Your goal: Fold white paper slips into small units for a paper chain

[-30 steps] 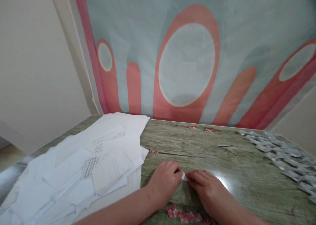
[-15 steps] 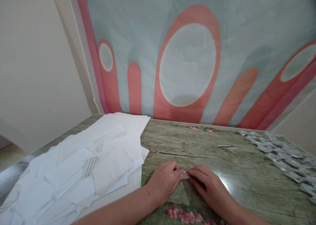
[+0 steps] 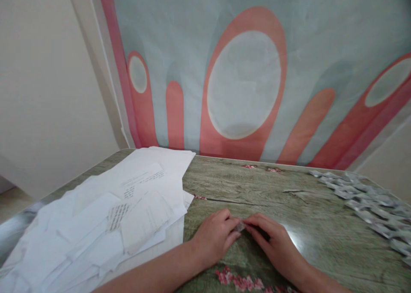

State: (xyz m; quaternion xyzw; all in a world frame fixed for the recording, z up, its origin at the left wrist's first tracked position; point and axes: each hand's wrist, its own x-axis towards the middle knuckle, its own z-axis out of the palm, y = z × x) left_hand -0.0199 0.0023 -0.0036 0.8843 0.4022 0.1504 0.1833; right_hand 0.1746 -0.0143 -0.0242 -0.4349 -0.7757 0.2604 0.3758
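A small folded piece of paper (image 3: 240, 226) sits between my two hands, low over the table, with most of it covered by fingers. My left hand (image 3: 215, 235) pinches its left side. From the other side, the fingertips of my right hand (image 3: 269, 234) close on its right edge. Sheets and scraps of white paper (image 3: 93, 216), some with printed lines, lie in a broad loose heap to the left of my left hand. Farther off at the right, several folded paper pieces (image 3: 369, 203) are laid in overlapping rows.
The table (image 3: 224, 177) has a wood-grain top with pink flower prints. Behind it stands a wall covering (image 3: 308, 40) with orange and grey shapes. A pale wall (image 3: 48, 91) rises at the left.
The fingers have shifted slightly around the small paper piece, and its visible part has turned a little. The right hand's fingers are set a bit differently; the paper heap and rows stay put.
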